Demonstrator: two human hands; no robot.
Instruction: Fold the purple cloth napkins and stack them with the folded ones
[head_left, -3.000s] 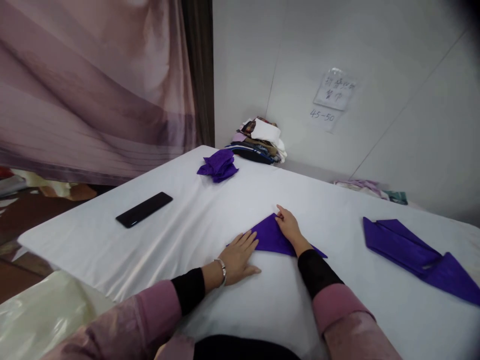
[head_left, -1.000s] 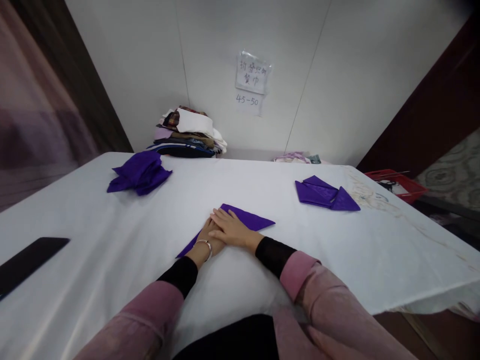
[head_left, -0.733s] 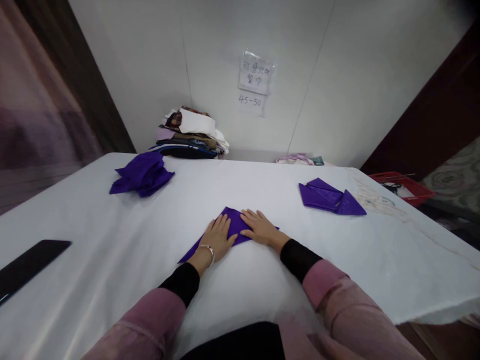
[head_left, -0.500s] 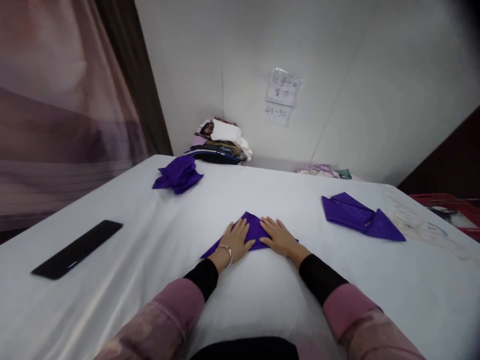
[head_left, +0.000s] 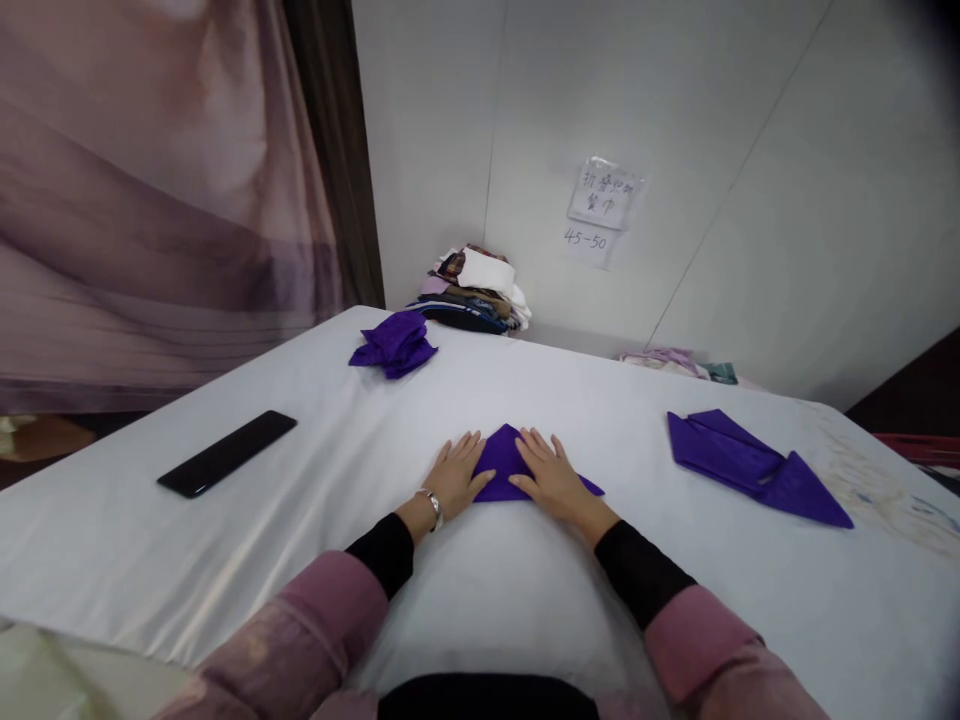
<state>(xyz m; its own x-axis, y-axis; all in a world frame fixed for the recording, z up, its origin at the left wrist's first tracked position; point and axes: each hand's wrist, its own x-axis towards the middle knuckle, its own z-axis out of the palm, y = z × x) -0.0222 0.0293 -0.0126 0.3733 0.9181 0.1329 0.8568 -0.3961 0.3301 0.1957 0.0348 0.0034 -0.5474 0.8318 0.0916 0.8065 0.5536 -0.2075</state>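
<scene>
Napkin: one purple napkin, folded to a flat, roughly triangular shape, on the near-middle part of the bench. Its apex points away from the person; its straight near edge shows between the hands.
Left hand: palm down at the napkin's left side, fingers extended and slightly spread, thumb set apart and lying on the cloth. Whether a left corner lies beneath this hand cannot be told.
Right hand: palm down over the napkin's right part, fingers extended and a little apart, thumb stretched inward. Neither hand is pinching. A pointed right corner protrudes beyond this hand.
Wristwear: silver-coloured bracelet on the left wrist.
Sleeves: black inner cuffs below pink outer sleeves, both arms.
Bench cover: white cloth, creased on the left side.
Left of the hands: black smartphone, lying flat, well apart from the napkin.
Far left: crumpled purple cloth near the far edge.
Right: folded purple cloth, flat, with a pointed end toward the lower right.
Far edge: stack of folded clothes against the wall.
Wall notice: handwritten sheet; below it, a paper marked "45-50".
</scene>
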